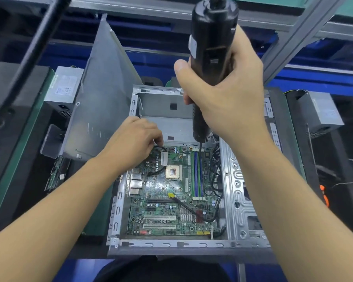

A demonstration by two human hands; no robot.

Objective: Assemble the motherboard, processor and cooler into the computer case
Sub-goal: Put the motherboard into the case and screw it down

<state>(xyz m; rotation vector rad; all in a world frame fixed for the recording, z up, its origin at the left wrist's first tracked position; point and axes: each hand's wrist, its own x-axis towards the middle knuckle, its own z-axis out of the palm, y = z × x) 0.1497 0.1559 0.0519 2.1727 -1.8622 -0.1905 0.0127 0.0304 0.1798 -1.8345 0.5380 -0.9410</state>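
A green motherboard (167, 200) lies flat inside the open metal computer case (236, 192). Its processor socket (173, 172) shows near the board's upper middle, with no cooler on it. My right hand (226, 92) grips a black electric screwdriver (212, 37) held upright above the case; its bit (200, 147) points down at the board's upper edge near the memory slots. My left hand (135, 141) rests at the board's upper left corner, fingers curled and pinching something small beside a black cable loop (161, 159). What it pinches is hidden.
The case's hinged side panel (102, 94) stands raised at the left. Grey power supplies sit at left (64, 88) and right (324, 112). A black cable with a yellow connector (171, 195) crosses the board. A metal frame beam (293, 37) runs overhead.
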